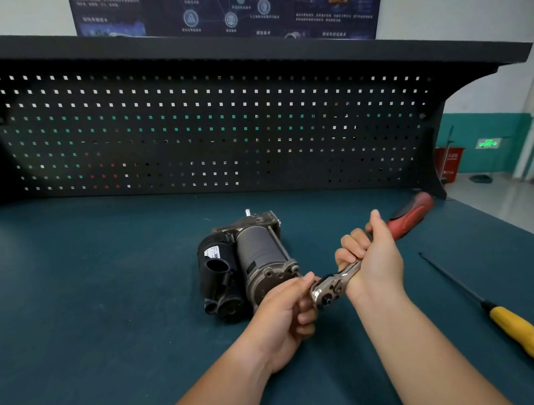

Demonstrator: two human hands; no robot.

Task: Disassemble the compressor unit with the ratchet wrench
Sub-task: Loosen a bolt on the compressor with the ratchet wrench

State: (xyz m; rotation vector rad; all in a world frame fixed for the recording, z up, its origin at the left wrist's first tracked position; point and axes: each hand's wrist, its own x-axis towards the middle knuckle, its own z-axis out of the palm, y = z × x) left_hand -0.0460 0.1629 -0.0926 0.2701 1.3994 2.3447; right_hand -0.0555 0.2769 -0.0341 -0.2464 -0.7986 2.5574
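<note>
The compressor unit (pixel 257 258) lies on the bench (pixel 104 281) just left of both hands, long axis running near to far. The right hand (pixel 372 257) grips the ratchet wrench (pixel 329 289) by its shank. The left hand (pixel 285 317), nearer the unit's near end, pinches the wrench's head.
</note>
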